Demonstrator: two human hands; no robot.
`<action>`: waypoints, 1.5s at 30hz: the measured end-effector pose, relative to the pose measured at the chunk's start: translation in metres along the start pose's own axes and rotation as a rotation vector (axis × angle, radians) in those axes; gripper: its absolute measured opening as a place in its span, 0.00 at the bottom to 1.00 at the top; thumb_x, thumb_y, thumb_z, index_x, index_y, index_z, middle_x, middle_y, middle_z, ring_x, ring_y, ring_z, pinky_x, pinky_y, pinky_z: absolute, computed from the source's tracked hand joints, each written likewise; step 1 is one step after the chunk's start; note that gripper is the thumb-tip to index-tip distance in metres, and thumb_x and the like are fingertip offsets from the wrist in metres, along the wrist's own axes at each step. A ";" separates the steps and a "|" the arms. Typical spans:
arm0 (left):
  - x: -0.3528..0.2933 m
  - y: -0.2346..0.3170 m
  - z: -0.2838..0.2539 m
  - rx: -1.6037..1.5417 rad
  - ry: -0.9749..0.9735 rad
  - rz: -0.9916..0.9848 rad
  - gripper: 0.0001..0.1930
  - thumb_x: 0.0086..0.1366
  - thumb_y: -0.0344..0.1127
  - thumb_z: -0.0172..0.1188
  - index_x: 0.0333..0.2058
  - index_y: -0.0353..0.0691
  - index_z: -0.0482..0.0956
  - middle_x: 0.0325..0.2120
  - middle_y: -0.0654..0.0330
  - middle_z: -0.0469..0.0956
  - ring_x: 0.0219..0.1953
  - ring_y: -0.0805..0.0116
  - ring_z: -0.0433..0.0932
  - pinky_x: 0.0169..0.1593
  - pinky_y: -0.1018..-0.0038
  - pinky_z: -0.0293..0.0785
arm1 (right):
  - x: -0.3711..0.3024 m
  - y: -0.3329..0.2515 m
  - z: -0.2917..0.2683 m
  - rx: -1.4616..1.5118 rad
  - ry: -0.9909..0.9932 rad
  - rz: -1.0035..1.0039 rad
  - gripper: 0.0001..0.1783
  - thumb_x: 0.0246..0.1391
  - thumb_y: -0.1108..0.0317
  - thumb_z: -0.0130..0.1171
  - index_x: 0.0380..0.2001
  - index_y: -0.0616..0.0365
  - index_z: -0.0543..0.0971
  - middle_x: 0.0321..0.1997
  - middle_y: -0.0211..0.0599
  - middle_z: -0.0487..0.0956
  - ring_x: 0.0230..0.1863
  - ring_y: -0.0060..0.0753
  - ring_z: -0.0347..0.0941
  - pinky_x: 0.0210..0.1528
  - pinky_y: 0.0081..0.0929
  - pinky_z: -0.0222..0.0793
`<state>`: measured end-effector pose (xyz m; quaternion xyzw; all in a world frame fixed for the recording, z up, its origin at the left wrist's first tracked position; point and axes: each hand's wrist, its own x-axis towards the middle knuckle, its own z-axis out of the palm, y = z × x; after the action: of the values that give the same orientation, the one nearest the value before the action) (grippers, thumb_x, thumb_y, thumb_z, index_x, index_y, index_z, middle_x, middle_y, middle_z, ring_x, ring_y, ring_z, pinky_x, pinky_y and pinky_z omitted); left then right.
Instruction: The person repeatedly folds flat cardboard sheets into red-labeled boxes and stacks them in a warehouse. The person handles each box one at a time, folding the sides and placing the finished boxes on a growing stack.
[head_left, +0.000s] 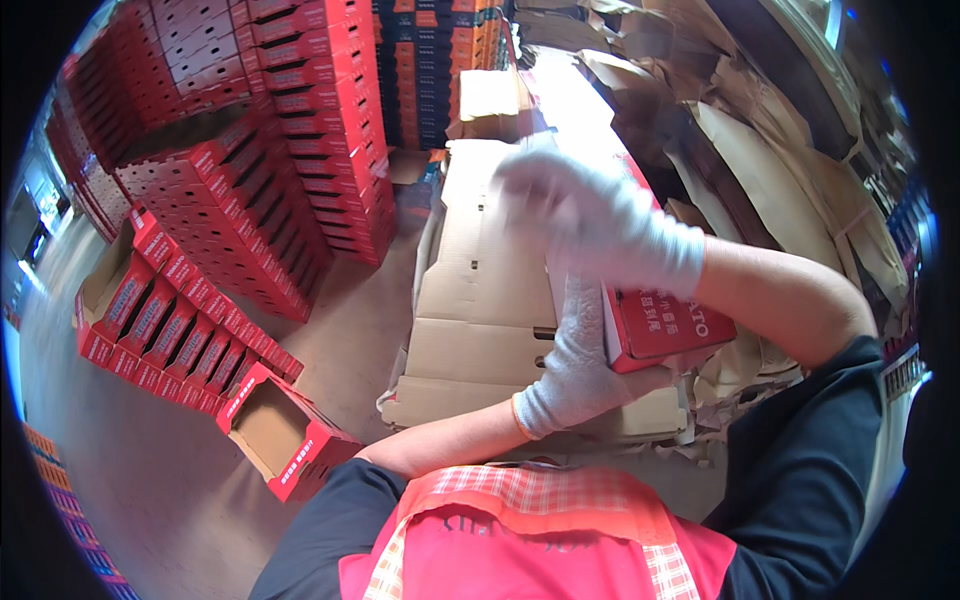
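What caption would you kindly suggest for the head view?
Gloved left hand at a red carton, blurred right hand beyond, red boxes stacked at left.

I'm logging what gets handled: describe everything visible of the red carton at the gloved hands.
The red carton looks like glossy cardboard, with white print near its closest end; glare bleaches its far part. Long and narrow, it points away from the person, over the brown sheets. The left hand grips its near left corner. The blurred right hand hides part of it; whether they touch is unclear.
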<state>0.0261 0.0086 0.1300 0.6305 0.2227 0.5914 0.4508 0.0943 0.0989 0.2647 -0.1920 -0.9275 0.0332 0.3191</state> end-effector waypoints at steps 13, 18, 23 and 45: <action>-0.051 0.052 -0.062 0.110 -0.674 -0.448 0.37 0.61 0.41 0.66 0.66 0.37 0.62 0.60 0.47 0.70 0.61 0.55 0.70 0.64 0.68 0.66 | -0.039 0.101 0.051 -0.349 -0.247 0.014 0.11 0.47 0.60 0.62 0.22 0.57 0.80 0.24 0.48 0.81 0.28 0.54 0.79 0.34 0.43 0.75; -0.041 0.058 -0.180 1.108 -0.078 0.332 0.24 0.56 0.27 0.63 0.54 0.37 0.78 0.49 0.49 0.79 0.52 0.47 0.78 0.57 0.59 0.73 | -0.165 0.162 0.047 -0.876 -0.616 0.653 0.03 0.44 0.70 0.63 0.24 0.49 0.84 0.29 0.42 0.84 0.35 0.45 0.83 0.33 0.41 0.77; -0.002 -0.009 -0.271 1.736 -0.679 0.558 0.33 0.58 0.39 0.58 0.64 0.48 0.67 0.68 0.58 0.61 0.71 0.55 0.55 0.71 0.42 0.44 | -0.232 0.101 0.033 -0.623 -0.671 0.306 0.23 0.34 0.63 0.68 0.40 0.46 0.81 0.37 0.33 0.81 0.44 0.40 0.78 0.40 0.38 0.73; -0.004 0.062 -0.142 0.534 -1.592 -0.874 0.56 0.54 0.52 0.74 0.70 0.33 0.47 0.69 0.44 0.54 0.71 0.54 0.54 0.71 0.68 0.51 | -0.211 -0.068 -0.054 0.427 -1.310 0.793 0.55 0.45 0.38 0.69 0.69 0.54 0.58 0.63 0.57 0.71 0.62 0.58 0.68 0.64 0.43 0.62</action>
<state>-0.1249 0.0181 0.1641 0.7920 0.1942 -0.3041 0.4925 0.2561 -0.0469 0.1978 -0.3839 -0.7626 0.4276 -0.2971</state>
